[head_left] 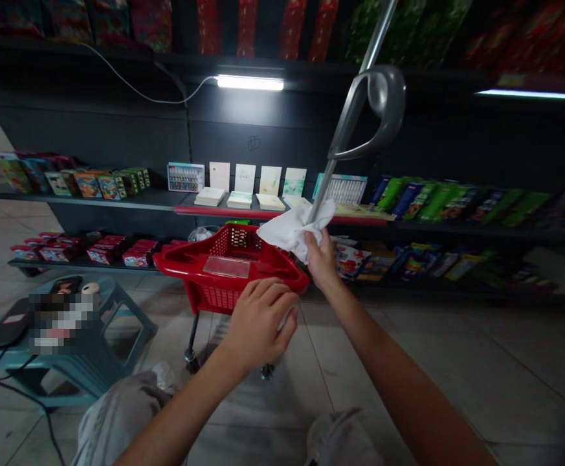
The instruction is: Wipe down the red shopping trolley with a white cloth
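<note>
My right hand (321, 259) is closed around a white cloth (289, 228), bunched about the lower end of a metal pole. The pole (378, 35) slants up and to the right, out of the top of the view. Partway up it is a grey looped handle (396, 110). My left hand (263, 320) is lower and to the left, apart from the pole, in front of the red shopping cart. Its fingers are curled, and a bit of something pale shows between thumb and fingers; I cannot make out what it is.
The red shopping cart (199, 264) on wheels stands ahead of me. At left a blue-grey plastic stool (129, 323) carries a dark device with cables (8, 330). Dark shelves hold boxes, booklets (244, 184) and green packets (437, 200). A lit tube lamp (250, 83) hangs above.
</note>
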`<state>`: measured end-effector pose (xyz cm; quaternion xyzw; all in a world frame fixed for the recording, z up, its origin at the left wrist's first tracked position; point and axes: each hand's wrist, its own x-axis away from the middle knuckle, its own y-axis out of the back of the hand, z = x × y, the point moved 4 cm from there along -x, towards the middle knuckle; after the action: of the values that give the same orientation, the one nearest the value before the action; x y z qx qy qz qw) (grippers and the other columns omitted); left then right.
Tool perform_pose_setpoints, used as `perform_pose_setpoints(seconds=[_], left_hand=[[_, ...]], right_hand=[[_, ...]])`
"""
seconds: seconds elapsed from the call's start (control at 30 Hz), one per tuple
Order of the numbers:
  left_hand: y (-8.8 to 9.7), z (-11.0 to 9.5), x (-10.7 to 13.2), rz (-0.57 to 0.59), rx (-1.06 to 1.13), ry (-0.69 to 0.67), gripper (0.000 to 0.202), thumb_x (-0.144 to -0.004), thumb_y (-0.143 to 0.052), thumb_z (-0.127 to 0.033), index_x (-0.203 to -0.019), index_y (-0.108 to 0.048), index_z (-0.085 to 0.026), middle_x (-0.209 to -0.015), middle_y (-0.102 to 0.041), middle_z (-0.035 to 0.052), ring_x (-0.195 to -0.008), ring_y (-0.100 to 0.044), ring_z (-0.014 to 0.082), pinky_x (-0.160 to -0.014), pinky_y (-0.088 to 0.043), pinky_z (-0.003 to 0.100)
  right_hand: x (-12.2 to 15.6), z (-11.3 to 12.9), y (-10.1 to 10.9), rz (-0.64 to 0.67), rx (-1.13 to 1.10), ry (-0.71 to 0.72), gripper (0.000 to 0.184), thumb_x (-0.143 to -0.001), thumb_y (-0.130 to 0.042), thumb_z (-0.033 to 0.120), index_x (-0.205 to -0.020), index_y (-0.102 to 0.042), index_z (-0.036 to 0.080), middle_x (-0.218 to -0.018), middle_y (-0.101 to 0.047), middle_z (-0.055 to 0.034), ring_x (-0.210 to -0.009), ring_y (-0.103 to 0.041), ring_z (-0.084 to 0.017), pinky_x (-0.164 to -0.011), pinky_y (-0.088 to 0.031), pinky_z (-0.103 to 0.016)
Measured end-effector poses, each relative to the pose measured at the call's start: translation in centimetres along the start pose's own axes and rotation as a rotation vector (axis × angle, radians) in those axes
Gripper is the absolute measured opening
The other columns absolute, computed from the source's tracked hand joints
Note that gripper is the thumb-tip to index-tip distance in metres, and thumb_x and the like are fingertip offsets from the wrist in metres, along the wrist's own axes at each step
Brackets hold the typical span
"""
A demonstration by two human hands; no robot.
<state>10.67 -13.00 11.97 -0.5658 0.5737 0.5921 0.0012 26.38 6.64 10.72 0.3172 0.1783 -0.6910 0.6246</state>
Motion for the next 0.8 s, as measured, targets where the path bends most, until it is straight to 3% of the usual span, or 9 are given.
perform_pose_setpoints(seconds=[0.07, 0.17, 0.33, 0.53, 0.67, 0.8], left_hand=[[-0.1, 0.3, -0.2, -0.122, -0.086, 0.011, 0.032, -0.095, -0.055, -0.027, -0.126, -0.064, -0.027, -0.124, -0.069, 0.0099, -0.123, -0.059, 0.0299, -0.11, -0.042, 0.053], [-1.1, 1.5, 0.1, -0.184, -0.165, 0.04, 0.038, -0.094, -0.057, -0.028, -0.132, -0.06, -0.025, -0.127, -0.066, 0.0123, -0.12, -0.058, 0.0309, -0.111, -0.037, 0.055], [-1.4, 3.4, 1.2, -0.268, -0.211, 0.084, 0.024, -0.096, -0.055, -0.033, -0.116, -0.065, -0.024, -0.116, -0.068, 0.0111, -0.112, -0.059, 0.029, -0.106, -0.034, 0.053], [1.1, 6.1, 3.4, -0.468, -0.282, 0.087, 0.011, -0.09, -0.054, -0.029, -0.085, -0.062, -0.024, -0.095, -0.071, 0.0057, -0.089, -0.063, 0.0242, -0.097, -0.036, 0.05], [3.2, 8.2, 4.8, -0.535, -0.274, 0.03, 0.019, -0.091, -0.048, -0.028, -0.078, -0.061, -0.023, -0.087, -0.07, 0.0048, -0.084, -0.062, 0.0229, -0.097, -0.036, 0.051], [4.9, 10.7, 5.8, -0.62, -0.242, 0.043, 0.035, -0.096, -0.038, -0.035, -0.072, -0.06, -0.024, -0.08, -0.065, 0.0046, -0.086, -0.062, 0.0234, -0.105, -0.037, 0.055]], right_hand=[[0.9, -0.3, -0.1, -0.064, -0.019, -0.043, 0.059, -0.095, -0.049, 0.061, -0.139, -0.051, 0.021, -0.126, -0.066, -0.0118, -0.115, -0.064, -0.024, -0.1, -0.054, -0.039], [2.5, -0.1, -0.6, -0.058, -0.034, -0.066, 0.057, -0.094, -0.052, 0.059, -0.136, -0.053, 0.021, -0.124, -0.067, -0.0118, -0.113, -0.064, -0.024, -0.101, -0.053, -0.04], [5.4, 0.7, -1.7, 0.047, -0.058, -0.08, 0.053, -0.095, -0.052, 0.056, -0.133, -0.054, 0.019, -0.125, -0.067, -0.0131, -0.113, -0.064, -0.026, -0.103, -0.051, -0.04], [8.1, 1.1, -4.1, 0.254, -0.098, -0.031, 0.046, -0.096, -0.051, 0.056, -0.127, -0.056, 0.022, -0.124, -0.067, -0.0108, -0.111, -0.066, -0.027, -0.098, -0.053, -0.039], [9.0, 1.6, -5.7, 0.385, -0.041, 0.009, 0.031, -0.098, -0.051, 0.05, -0.113, -0.058, 0.023, -0.101, -0.069, -0.0075, -0.09, -0.067, -0.024, -0.086, -0.055, -0.037], [9.5, 2.2, -7.1, 0.53, 0.024, 0.125, 0.016, -0.098, -0.048, 0.03, -0.11, -0.057, 0.024, -0.105, -0.066, -0.007, -0.098, -0.064, -0.022, -0.091, -0.053, -0.037]])
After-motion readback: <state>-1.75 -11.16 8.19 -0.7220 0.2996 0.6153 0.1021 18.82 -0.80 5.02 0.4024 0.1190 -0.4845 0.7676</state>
